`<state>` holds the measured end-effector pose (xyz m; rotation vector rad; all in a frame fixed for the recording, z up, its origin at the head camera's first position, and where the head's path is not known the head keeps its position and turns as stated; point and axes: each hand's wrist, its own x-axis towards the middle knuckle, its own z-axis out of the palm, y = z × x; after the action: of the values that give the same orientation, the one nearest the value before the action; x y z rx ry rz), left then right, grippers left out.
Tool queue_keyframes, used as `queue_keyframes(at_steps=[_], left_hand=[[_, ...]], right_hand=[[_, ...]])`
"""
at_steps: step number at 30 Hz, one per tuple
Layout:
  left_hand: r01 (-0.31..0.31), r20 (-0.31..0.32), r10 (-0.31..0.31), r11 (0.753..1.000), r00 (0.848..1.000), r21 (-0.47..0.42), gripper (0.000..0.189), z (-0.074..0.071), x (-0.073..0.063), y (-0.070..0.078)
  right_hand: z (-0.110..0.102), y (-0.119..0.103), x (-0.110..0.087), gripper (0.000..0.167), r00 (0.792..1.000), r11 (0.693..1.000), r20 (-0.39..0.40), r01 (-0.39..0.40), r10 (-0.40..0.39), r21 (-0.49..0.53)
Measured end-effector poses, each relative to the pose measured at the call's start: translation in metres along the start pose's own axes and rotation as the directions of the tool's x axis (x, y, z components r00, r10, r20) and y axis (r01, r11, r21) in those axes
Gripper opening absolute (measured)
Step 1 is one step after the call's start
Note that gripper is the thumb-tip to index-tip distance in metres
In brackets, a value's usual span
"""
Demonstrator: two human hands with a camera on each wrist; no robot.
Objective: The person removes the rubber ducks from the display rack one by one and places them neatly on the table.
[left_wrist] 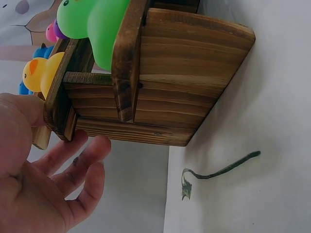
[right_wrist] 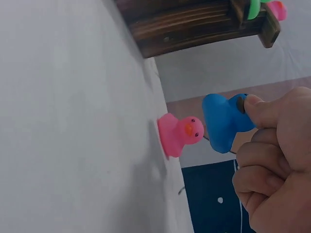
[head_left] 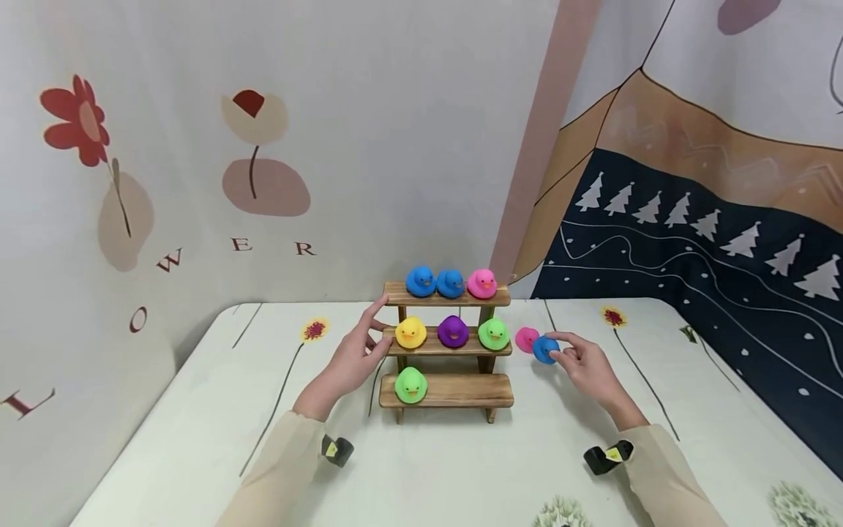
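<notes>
A small wooden three-tier stand (head_left: 454,391) carries several rubber ducks. Blue ducks (head_left: 420,281) and a pink duck (head_left: 482,284) sit on top; yellow (head_left: 411,333), purple (head_left: 453,332) and green (head_left: 494,334) ducks line the middle tier. One green duck (head_left: 411,386) sits at the left end of the bottom tier. My left hand (head_left: 352,355) holds the stand's left side, thumb at the middle board's end. To the right of the stand, my right hand (head_left: 586,369) pinches a blue duck (right_wrist: 221,124) by its head, off the table. Close beside it a pink duck (right_wrist: 177,135) rests on the table.
The table (head_left: 448,476) has a white cloth printed with flowers. Behind it hangs a pale curtain (head_left: 395,146) with flower and letter prints. A dark panel with white trees (head_left: 698,241) stands at the right. Black cameras (head_left: 609,457) sit on both wrists.
</notes>
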<state>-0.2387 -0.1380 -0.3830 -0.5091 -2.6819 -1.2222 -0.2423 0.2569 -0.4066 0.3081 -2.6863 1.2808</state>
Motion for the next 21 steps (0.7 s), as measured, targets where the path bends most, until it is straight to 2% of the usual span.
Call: queue_keyframes(at_steps=[6,10,15,21], left_hand=[[0.013,-0.008,-0.013,1.0,1.0,0.002,0.072,0.002,-0.001,-0.001],[0.002,-0.017,-0.002,1.0,1.0,-0.001,0.071,0.001,-0.001,0.0],[0.0,0.003,0.0,1.0,1.0,-0.007,0.072,0.003,0.0,0.0],[-0.003,-0.01,0.003,1.0,1.0,0.004,0.071,0.0,-0.001,0.003]], right_hand=[[0.002,0.01,0.0,0.033,1.0,1.0,-0.016,0.004,-0.004,0.009],[0.001,0.017,0.001,0.033,0.999,1.0,-0.027,-0.02,0.02,0.009],[0.0,0.025,0.001,0.033,0.998,0.998,-0.025,-0.051,0.051,0.021],[0.002,0.028,0.005,0.034,0.999,0.998,-0.036,-0.037,0.039,0.041]])
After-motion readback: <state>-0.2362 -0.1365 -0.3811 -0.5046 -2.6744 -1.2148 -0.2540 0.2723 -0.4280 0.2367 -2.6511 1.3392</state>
